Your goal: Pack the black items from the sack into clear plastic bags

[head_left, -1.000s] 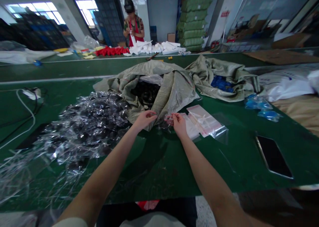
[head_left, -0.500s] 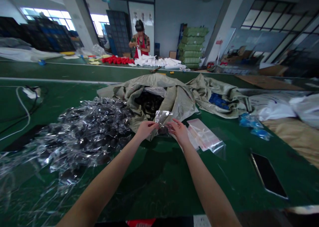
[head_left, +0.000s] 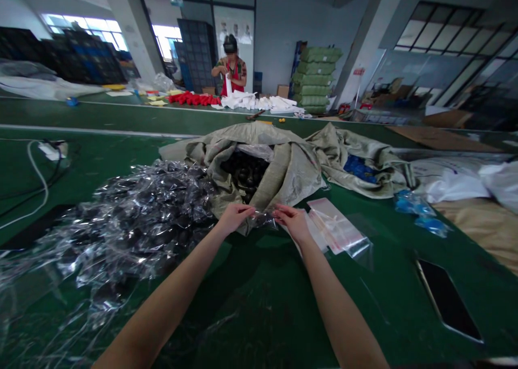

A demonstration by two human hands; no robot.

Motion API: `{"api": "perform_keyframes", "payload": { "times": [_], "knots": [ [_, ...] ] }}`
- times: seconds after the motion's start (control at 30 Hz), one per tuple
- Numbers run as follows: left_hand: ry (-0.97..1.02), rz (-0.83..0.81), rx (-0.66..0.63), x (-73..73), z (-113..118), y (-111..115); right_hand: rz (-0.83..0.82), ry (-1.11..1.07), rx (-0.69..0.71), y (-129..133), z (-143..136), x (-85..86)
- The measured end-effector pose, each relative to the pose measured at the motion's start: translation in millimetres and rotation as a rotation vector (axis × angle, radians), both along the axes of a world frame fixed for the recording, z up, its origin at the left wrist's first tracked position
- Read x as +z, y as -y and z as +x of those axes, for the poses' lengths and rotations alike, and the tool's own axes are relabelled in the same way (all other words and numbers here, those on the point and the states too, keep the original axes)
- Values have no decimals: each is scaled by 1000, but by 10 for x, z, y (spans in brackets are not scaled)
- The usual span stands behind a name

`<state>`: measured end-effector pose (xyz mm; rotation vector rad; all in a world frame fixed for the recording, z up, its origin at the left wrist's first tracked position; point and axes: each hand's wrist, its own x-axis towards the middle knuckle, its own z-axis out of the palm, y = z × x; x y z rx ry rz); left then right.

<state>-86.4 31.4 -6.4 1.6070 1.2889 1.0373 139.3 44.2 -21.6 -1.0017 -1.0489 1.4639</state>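
A small clear plastic bag (head_left: 265,218) is stretched between my two hands, in front of an open woven sack (head_left: 283,169) that holds dark round items (head_left: 246,176). My left hand (head_left: 236,217) pinches the bag's left side, fingers pressed together. On its right side my right hand (head_left: 292,220) grips it with closed fingertips. Left of my hands lies a large heap of dark items in clear bags (head_left: 162,218). Flat clear bags (head_left: 338,226) lie on the green table just right of my right hand.
A phone (head_left: 449,299) lies at the right. Behind it are blue bagged items (head_left: 423,212) and a second sack (head_left: 388,164) with blue contents. A cable (head_left: 38,180) runs at the left. Across the tables, a person (head_left: 232,72) handles white items.
The bag's upper part, upright before, is now folded down or flattened between my hands. My right hand's fingers have closed in on it. The view has shifted slightly.
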Motion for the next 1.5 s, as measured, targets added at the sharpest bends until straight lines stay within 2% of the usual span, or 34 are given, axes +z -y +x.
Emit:
{"api": "perform_keyframes", "payload": {
  "times": [0.2, 0.53, 0.63, 0.8, 0.97, 1.07, 1.2, 1.33, 1.43, 1.5],
  "knots": [
    [130, -68, -20, -105, 17, -2, -8, 42, 10, 3, -4, -111],
    [95, -35, -11, -131, -30, 30, 31, 130, 32, 19, -19, -129],
    [122, -109, 30, -79, 1, 68, 46, 138, 34, 25, -22, -129],
    [279, -342, 113, 105, 100, 173, 81, 163, 10, 29, 5, -102],
    [47, -375, 83, 203, 126, 262, 107, 178, -7, 31, 17, -78],
    [-51, -316, 61, 168, 112, 271, 105, 165, -12, 37, 19, -59],
    [-66, -234, 62, 90, 121, 260, 79, 154, -16, 37, 35, -55],
    [-13, -221, 84, 55, 179, 263, 52, 112, -27, 28, 46, -70],
    [124, -308, 83, 51, 211, 277, 50, 116, -30, 26, 44, -77],
    [233, -395, 22, 48, 210, 289, 50, 121, -25, 27, 43, -80]
  ]
}}
